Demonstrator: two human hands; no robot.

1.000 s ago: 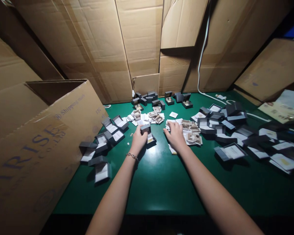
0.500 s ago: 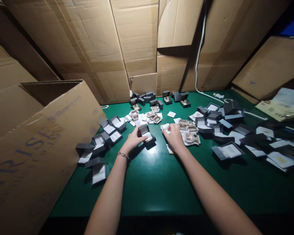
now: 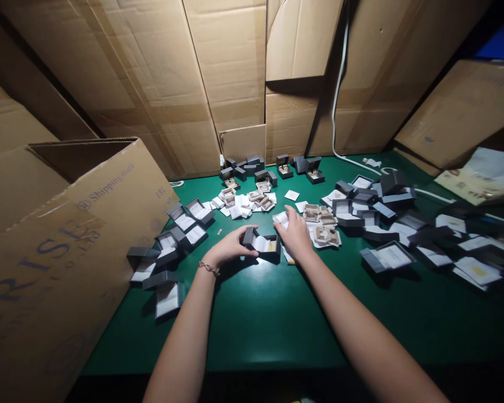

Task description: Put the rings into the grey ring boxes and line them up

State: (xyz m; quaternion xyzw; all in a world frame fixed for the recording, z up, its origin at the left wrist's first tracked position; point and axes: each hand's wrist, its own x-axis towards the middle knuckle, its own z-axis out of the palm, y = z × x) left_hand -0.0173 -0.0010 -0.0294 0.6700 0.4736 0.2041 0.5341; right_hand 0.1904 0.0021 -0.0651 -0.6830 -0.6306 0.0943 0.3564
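My left hand [image 3: 230, 246], with a chain bracelet [image 3: 209, 268] on its wrist, grips the side of an open grey jewellery box [image 3: 260, 243] on the green table mat [image 3: 252, 336]. The box lies with its lid folded back and shows a white lining. My right hand [image 3: 293, 232] sits just to its right, its fingertips bunched on a white paper card [image 3: 280, 218]. Beyond that hand lie beige jewellery inserts [image 3: 324, 236] on white papers. The card's lower part is hidden by my fingers.
Several open grey boxes [image 3: 185, 221] stand to the left, and more lie heaped at right [image 3: 386, 224]. Others stand along the back [image 3: 283, 166]. A large cardboard carton [image 3: 88, 235] blocks the left side. Cardboard sheets [image 3: 235, 56] and a white cable [image 3: 338, 112] line the back.
The grey box has turned and shifted right, its lid now folded back lower toward the left. My left hand has moved down and left of it. My right hand stays on the papers.
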